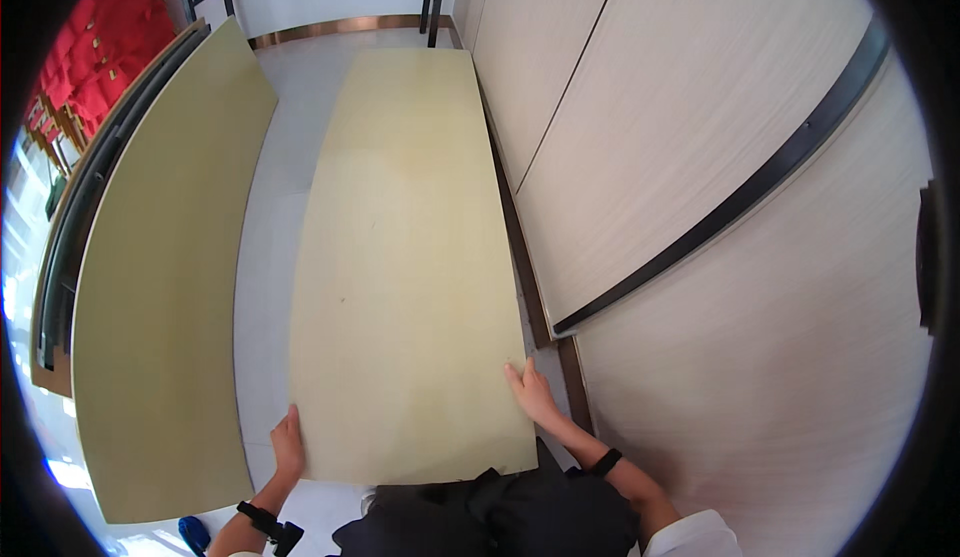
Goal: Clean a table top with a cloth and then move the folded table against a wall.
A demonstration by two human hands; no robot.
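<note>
A long pale-yellow tabletop panel [410, 247] stretches away from my body, its near end by my dark-clothed lap. My left hand [287, 445] grips the panel's left edge close to the near corner, with the thumb up along the edge and the other fingers mostly hidden. On the opposite edge, a little farther forward, my right hand [532, 394] is closed on the panel, thumb and a finger showing at the top surface. The panel's underside and whatever supports it are hidden.
Another yellow panel [170, 287] stands on its side at left, with dark metal parts [100, 167] behind it. Pale wall panels [690, 107] with a black strip run along the right. Black metal legs [433, 2] stand at the far end. Red-covered items [100, 47] fill the upper left.
</note>
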